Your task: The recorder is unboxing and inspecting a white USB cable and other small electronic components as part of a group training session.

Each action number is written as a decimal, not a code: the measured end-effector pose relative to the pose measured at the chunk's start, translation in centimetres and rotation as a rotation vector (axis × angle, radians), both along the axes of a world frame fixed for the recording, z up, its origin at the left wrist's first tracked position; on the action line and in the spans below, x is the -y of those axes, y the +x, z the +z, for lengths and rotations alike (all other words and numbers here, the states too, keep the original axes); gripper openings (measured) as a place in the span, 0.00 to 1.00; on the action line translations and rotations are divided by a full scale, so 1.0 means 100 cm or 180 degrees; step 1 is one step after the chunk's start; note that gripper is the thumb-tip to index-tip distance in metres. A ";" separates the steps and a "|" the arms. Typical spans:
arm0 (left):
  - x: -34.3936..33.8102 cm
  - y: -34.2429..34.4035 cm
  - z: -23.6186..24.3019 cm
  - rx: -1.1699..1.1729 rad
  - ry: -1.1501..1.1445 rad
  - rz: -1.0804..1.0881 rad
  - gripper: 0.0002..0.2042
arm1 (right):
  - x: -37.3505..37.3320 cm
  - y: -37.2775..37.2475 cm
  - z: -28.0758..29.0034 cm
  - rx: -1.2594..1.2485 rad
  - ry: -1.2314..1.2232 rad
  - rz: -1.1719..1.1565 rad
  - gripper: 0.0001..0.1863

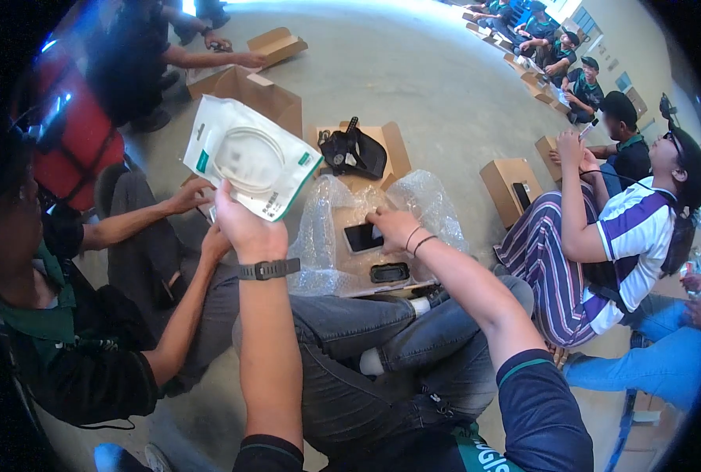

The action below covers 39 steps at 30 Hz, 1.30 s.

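My left hand (250, 223) is raised and grips a white plastic packet (291, 163) with green edging; a coiled white cable (226, 179) shows through it. My right hand (398, 230) reaches down to a smartphone (358, 238) with a dark screen and pale frame, its fingers closed on the phone's right end. Below the phone is clear bubble wrap (319, 224) spread over an open cardboard box. A black rounded-rectangular case (390, 272) lies nearer to me on the same wrap. Just beyond the wrap, a black strapped headgear piece (354, 153) rests on cardboard.
My crossed legs (350, 318) are close to the box. At my left sits a person (75, 330) with both hands near my left wrist. On the right another seated person (626, 228) lifts both hands. Open cardboard boxes (276, 102) stand ahead, and several people sit along the far wall.
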<state>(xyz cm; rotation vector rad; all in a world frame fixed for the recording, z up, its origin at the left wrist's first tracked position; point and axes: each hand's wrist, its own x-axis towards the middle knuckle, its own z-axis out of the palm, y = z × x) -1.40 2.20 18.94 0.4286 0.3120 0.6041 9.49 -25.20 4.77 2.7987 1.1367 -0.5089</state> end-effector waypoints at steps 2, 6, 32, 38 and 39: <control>0.007 0.003 0.003 -0.0058 -0.0026 -0.0066 0.25 | -0.006 -0.002 -0.007 -0.0048 0.0021 0.0036 0.45; 0.008 0.002 0.002 -0.0052 0.0140 -0.0022 0.26 | -0.032 -0.014 -0.006 0.0067 -0.0282 -0.0146 0.45; 0.014 0.011 -0.003 -0.0253 0.0169 -0.0446 0.26 | -0.077 0.033 -0.047 -0.0424 0.1240 -0.1728 0.46; 0.024 0.020 -0.024 -0.0080 0.0001 -0.0526 0.25 | -0.063 0.078 -0.044 -0.0112 0.3745 -0.1468 0.47; 0.026 0.016 -0.022 -0.0266 -0.0034 -0.0433 0.26 | -0.071 0.070 -0.031 -0.0417 0.4098 -0.1716 0.45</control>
